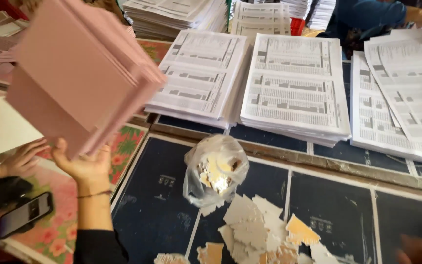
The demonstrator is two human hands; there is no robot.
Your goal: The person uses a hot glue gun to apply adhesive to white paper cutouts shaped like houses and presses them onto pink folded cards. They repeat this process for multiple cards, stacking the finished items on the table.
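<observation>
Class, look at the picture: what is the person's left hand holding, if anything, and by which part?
The left hand holds a stack of pink cards from beneath, at its lower edge. The right hand holds nothing visible.

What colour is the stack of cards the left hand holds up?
Pale pink; the stack of cards rests on the left hand, clearest in the head view.

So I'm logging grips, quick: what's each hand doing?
Left hand: holding up a pink card stack.
Right hand: blurred at the edge, cannot tell.

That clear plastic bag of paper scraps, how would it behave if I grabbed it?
The plastic bag looks thin and crinkled, so probably floppy. It holds only paper scraps, so likely light. Its top seems loose; contents might spill onto the scrap pile.
</observation>
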